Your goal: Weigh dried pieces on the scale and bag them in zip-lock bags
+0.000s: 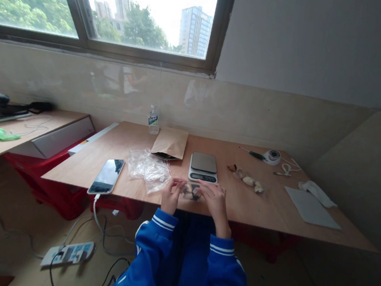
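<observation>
A small clear plastic bag point(191, 191) with dark and pale pieces in it lies between my hands at the table's front edge. My left hand point(171, 195) pinches the bag's left side near its upper edge, thumb and fingers together. At the bag's right upper side, my right hand point(215, 202) has its thumb and long fingers closed on the edge. Just beyond my fingertips stands a white kitchen scale point(204, 163) with a bare metal plate. Crumpled clear plastic bags point(148, 170) lie close to my left hand.
Behind the bags lie a brown paper pouch point(171, 143) and a water bottle point(153, 120). A plugged-in phone point(107, 177) is at left. At right are a bag of pale lumps point(248, 181), a screwdriver point(257, 155), a white camera point(272, 157) and a white sheet point(310, 207).
</observation>
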`<state>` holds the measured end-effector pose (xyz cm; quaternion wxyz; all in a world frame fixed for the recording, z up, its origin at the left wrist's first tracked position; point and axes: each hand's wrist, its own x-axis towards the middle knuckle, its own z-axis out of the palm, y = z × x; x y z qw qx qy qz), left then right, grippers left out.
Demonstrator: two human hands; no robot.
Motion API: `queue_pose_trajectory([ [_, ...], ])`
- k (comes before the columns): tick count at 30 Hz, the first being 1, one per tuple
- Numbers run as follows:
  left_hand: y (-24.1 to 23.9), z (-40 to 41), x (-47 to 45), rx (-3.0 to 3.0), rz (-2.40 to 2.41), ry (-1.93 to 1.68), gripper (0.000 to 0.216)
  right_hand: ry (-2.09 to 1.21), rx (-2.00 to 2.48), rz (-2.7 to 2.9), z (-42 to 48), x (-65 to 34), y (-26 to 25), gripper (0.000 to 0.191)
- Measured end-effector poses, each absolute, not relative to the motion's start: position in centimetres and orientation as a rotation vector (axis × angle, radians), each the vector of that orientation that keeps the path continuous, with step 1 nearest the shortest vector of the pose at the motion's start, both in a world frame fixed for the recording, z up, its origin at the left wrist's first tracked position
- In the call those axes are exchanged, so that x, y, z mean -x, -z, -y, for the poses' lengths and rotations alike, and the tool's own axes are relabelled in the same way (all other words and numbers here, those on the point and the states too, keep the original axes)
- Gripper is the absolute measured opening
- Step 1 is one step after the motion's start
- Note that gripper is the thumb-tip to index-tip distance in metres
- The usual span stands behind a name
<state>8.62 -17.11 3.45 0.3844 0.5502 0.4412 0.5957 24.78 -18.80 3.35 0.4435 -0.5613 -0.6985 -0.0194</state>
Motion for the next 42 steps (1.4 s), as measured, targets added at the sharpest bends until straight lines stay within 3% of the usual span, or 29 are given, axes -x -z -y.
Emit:
queue_pose_trajectory([
  [13,-3.1,16.8,-7.6,-1.325,-1.119,-1.565,0.025,0.082,1.378,1.569,19.2,-23.6,-3.3,0.024],
  [24,-3.4,16.5,-7.0,-1.17,-1.034,-1.628,0.031,-0.182,1.319,1.546,18.8,-25.0,-2.7,0.024],
  [32,-2.9,16.2,-7.2,-1.111,-1.016,-1.62,0.03,-0.067,1.477,1.466,19.4,-24.8,-2.9,0.023],
  [36,-3.1,16.0,-7.2,-1.058,-1.014,-1.62,0.036,-0.291,1.38,1.401,19.7,-25.0,-3.4,0.02],
  [42,-2.6,15.7,-7.8,-0.817,-0.979,-1.644,0.041,-0.732,1.245,1.251,20.1,-25.2,-3.8,0.043],
])
